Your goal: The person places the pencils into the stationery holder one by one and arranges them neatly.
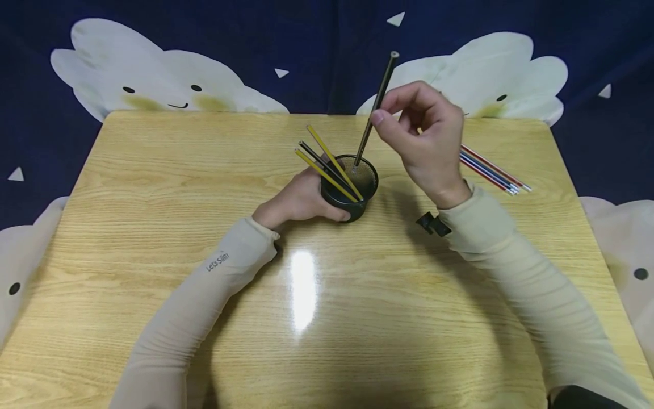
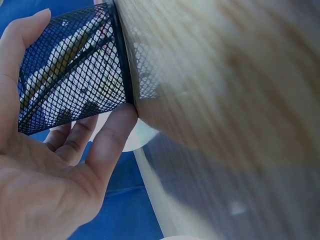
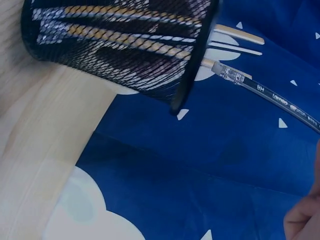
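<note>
A black mesh pencil cup (image 1: pixel 352 212) stands on the table, with two yellow pencils (image 1: pixel 318 136) and one black pencil (image 1: pixel 310 151) leaning in it toward the left. My left hand (image 1: pixel 305 195) grips the cup from its left side; in the left wrist view, thumb and fingers spread around the mesh wall (image 2: pixel 75 70). Thumb and index finger of my right hand (image 1: pixel 429 133) pinch a dark pencil (image 1: pixel 382 91) near its middle, steeply slanted. Its metal-banded eraser end (image 3: pixel 227 71) points down at the cup's mouth in the right wrist view.
Several red, blue and white pencils (image 1: pixel 493 170) lie on the wooden table (image 1: pixel 179 170), partly behind my right wrist. Dark blue cloth (image 1: pixel 317 45) with cloud faces hangs behind the table's far edge. A black clip-like piece (image 1: pixel 433 224) shows by the right cuff.
</note>
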Demonstrator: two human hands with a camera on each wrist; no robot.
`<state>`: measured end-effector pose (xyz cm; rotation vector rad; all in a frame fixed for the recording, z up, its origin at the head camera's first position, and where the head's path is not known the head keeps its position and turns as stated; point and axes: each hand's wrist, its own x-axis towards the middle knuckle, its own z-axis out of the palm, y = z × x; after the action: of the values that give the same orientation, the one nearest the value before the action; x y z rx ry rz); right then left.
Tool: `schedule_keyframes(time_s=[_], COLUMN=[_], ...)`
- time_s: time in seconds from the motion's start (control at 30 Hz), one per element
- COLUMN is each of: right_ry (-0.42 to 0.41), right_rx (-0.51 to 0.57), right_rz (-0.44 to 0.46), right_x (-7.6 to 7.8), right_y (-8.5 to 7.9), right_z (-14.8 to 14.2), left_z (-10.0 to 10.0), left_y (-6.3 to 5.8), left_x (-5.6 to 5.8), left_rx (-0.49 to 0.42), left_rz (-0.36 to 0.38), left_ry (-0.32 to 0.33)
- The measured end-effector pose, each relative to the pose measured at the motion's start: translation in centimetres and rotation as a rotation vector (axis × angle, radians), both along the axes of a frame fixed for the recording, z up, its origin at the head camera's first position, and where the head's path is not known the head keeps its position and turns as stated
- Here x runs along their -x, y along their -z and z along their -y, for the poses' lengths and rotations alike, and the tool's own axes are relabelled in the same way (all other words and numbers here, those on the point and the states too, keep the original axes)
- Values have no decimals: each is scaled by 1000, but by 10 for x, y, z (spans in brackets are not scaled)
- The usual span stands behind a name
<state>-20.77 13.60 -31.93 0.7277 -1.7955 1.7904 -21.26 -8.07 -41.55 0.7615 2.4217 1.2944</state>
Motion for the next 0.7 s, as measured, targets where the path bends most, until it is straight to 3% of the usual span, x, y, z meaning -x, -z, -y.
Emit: schedule_keyframes(time_s=[0.17,0.47,0.7], right_ry=[12,-44,13], right_rx=[-76,-242,-394], right_rz=[-28,-19,18], right_x=[5,13,17], right_y=[9,25,34], right_z=[-3,-8,-7], left_z=[0,1,1], left_y=[2,1,1], left_x=[0,-1,0], left_rx=[0,-7,2], left_rz=[1,10,7], left_ry=[-7,-3,-3])
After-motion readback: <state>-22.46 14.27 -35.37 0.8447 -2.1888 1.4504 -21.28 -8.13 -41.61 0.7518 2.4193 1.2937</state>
